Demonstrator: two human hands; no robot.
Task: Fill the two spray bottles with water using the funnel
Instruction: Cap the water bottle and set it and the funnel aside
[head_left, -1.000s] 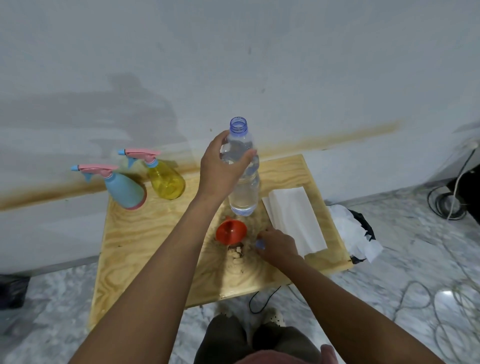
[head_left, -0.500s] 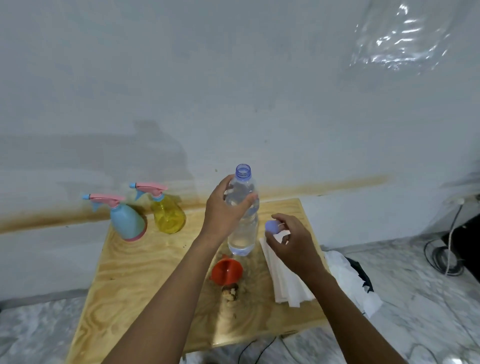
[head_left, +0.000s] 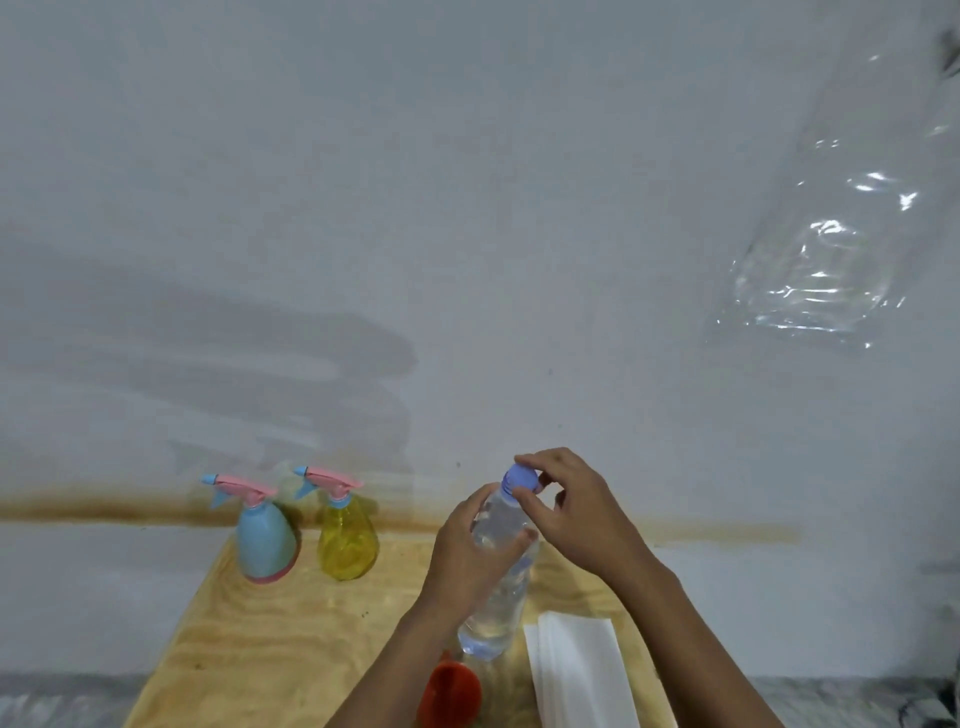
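Observation:
A clear water bottle (head_left: 496, 608) stands upright on the wooden table (head_left: 291, 639). My left hand (head_left: 465, 556) grips its upper body. My right hand (head_left: 576, 512) pinches the blue cap (head_left: 521, 479) on the bottle's mouth. A blue spray bottle (head_left: 262, 540) and a yellow spray bottle (head_left: 345, 538), both with pink trigger heads, stand at the table's back left. The orange funnel (head_left: 451, 693) lies on the table just below the water bottle, partly behind my left forearm.
A folded white paper towel (head_left: 576, 670) lies to the right of the water bottle. The table stands against a white wall with a brown stain line. A clear plastic sheet (head_left: 821, 260) hangs on the wall at the upper right.
My right hand picked the blue cap off the table, lifted it and set it on the bottle's mouth. The camera tilted upward toward the wall. My left hand kept its grip.

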